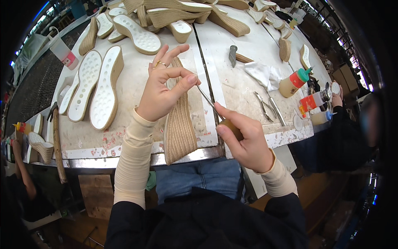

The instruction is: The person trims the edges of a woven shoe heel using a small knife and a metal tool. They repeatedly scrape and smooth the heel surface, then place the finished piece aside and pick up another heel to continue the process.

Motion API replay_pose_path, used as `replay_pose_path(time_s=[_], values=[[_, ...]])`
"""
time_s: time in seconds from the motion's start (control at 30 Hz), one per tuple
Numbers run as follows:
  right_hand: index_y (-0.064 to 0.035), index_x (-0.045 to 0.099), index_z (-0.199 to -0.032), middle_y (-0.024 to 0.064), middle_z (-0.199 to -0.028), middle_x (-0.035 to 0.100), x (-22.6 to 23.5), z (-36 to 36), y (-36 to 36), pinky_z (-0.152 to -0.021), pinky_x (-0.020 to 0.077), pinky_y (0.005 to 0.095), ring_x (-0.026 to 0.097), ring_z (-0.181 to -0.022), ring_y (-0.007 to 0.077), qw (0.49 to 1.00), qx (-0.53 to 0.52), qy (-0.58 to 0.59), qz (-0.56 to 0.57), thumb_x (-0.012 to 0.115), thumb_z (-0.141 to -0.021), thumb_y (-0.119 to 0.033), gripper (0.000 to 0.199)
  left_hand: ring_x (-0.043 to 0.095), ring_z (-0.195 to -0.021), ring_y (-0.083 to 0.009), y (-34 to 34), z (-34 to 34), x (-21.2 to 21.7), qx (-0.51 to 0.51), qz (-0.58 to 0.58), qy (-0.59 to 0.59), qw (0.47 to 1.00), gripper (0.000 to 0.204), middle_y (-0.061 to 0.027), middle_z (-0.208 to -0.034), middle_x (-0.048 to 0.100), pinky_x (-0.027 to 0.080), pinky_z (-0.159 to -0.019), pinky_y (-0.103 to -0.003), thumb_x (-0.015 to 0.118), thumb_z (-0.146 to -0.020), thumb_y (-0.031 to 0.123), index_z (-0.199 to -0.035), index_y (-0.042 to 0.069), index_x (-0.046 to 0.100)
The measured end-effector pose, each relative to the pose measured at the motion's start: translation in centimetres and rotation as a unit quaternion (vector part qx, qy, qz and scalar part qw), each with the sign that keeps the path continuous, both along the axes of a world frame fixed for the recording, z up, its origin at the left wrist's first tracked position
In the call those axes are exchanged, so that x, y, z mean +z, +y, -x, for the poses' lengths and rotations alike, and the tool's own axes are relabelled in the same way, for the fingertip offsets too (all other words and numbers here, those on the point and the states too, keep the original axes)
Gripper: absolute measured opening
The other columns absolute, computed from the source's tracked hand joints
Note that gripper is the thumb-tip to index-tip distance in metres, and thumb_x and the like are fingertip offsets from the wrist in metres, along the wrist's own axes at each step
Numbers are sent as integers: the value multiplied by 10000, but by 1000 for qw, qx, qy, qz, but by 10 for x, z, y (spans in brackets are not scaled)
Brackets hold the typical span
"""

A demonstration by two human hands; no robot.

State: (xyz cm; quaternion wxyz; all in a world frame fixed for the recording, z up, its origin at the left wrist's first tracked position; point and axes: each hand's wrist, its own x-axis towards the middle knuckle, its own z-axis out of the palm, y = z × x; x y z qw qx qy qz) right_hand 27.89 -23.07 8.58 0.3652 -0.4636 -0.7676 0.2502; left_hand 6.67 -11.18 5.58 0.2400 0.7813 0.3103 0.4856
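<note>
The right hand (244, 139) is clenched around the rounded wooden handle of an awl (215, 111), whose thin metal shaft runs up and to the left toward the jute-wrapped wedge sole (179, 124). This sole stands on edge at the near rim of the worktop (137, 141), its wide end overhanging the metal edge strip. The left hand (159, 93) grips the upper part of the sole, thumb and forefinger pinched at the rope wrapping where the awl tip meets it; the remaining fingers are spread upward.

Left of the sole, two white perforated soles (97, 89) lie flat side by side, and a hammer (56, 139) hangs over the worktop edge. Right of the sole lie pliers (265, 106), a white cloth (263, 74) and glue bottles (296, 81). Beyond the sole, a pile of further wedge soles (174, 16) covers the far end.
</note>
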Motion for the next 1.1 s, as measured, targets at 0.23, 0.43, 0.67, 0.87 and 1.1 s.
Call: replay_pose_path(time_s=[0.23,0.43,0.67,0.87,1.1], values=[[45,579,-1255,143,-750,639,-8,3,1,-577,463,306,590,-593,207,1000,4,2,4,628,-889,-48,381,517,-1154,-233,7,5,-8,44,26,-160,986,193,-123,-1176,619,335,-1054,-395,650,-902,214,-804,67,728],[35,566,-1274,51,-687,586,-32,4,-9,-524,412,236,502,-549,83,980,13,108,166,598,-936,-79,358,544,-929,-86,19,21,-16,69,240,-246,937,185,-35,-987,643,436,-850,-233,578,-953,161,-953,0,668],[-16,526,-1346,8,-731,595,-54,17,-12,-477,409,181,495,-533,18,957,39,167,233,543,-983,-120,378,569,-857,-90,5,13,-25,140,216,-110,960,402,-64,-1078,624,470,-806,-229,621,-850,14,-1248,-20,577],[-25,511,-1359,12,-743,601,-51,17,-7,-476,408,181,498,-531,23,948,46,178,259,533,-992,-136,384,570,-919,-96,-33,16,-27,21,333,-257,907,475,-83,-1134,585,494,-784,-209,638,-789,-45,-1257,-62,555],[-26,508,-1360,12,-755,601,-52,17,-6,-471,406,184,495,-517,30,921,58,228,309,536,-994,-146,386,579,-971,-149,-49,2,-50,60,282,-237,927,466,-94,-1202,609,483,-889,-302,652,-744,-46,-1204,-58,581]])
